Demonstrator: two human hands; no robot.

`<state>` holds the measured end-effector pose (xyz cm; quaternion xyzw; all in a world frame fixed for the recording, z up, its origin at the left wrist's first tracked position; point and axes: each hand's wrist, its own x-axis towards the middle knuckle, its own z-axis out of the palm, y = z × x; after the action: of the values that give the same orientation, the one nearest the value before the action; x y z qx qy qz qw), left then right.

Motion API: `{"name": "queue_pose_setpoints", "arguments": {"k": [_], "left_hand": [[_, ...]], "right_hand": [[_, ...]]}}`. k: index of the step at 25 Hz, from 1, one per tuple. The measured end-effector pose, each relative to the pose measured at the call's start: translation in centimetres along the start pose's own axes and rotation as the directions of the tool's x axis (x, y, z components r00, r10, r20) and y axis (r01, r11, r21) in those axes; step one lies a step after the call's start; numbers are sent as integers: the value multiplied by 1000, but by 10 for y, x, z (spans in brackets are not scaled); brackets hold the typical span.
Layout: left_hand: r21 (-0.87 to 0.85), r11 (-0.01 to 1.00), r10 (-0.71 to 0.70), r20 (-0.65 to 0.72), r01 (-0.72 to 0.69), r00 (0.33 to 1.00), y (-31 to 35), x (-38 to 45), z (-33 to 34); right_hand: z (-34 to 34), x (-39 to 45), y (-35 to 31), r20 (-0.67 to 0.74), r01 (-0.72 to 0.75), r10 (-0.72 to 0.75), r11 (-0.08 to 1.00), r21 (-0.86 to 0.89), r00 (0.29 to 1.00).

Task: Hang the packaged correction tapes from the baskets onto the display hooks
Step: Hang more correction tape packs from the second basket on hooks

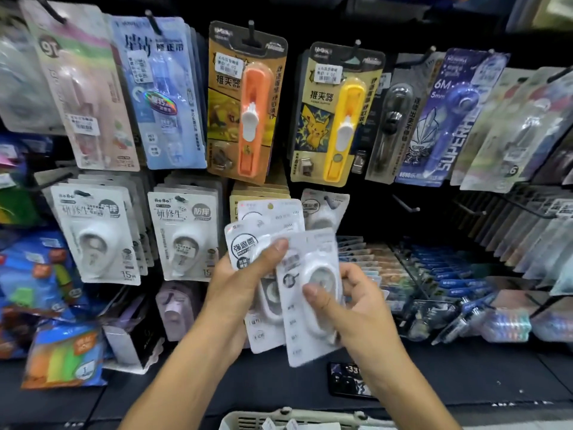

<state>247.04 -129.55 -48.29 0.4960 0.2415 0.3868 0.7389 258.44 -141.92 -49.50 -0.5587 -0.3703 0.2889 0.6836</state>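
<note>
1. Correction tape packs, white and fanned, are held in front of the display, below the orange clip pusher pack.
2. One front pack is pinched by the right hand, thumb on its blister, apart from the fan.
3. The left hand grips the other packs, thumb pressing on top.
4. I think the step is to separate one pack; best to slide it free, then bring its hang hole to the hook beside the same white packs.
5. A basket rim shows below, with more packs inside.
</note>
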Motion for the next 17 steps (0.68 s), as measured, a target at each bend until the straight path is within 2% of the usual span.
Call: {"name": "queue_pose_setpoints", "arguments": {"k": [3, 7, 9, 12, 17], "left_hand": [[19, 996, 86, -47, -85, 995, 7, -3, -5], [75, 989, 138, -111, -130, 984, 14, -7, -15], [83, 986, 154, -100, -146, 983, 16, -8, -16], [88, 978, 195, -89, -187, 977, 17, -10, -14], [96, 970, 228, -44, -223, 973, 13, -8, -12]], "right_hand": [[-10, 15, -8, -157, 43, -28, 994, 97, 987], [-23, 25, -13, -373, 19, -44, 997, -73, 927], [-25, 18, -10, -336, 108, -159, 980, -166, 929], [-22, 16, -6, -270, 199, -241, 964, -174, 932], [-16, 50, -10, -352, 56, -171, 947, -315, 920]]}}
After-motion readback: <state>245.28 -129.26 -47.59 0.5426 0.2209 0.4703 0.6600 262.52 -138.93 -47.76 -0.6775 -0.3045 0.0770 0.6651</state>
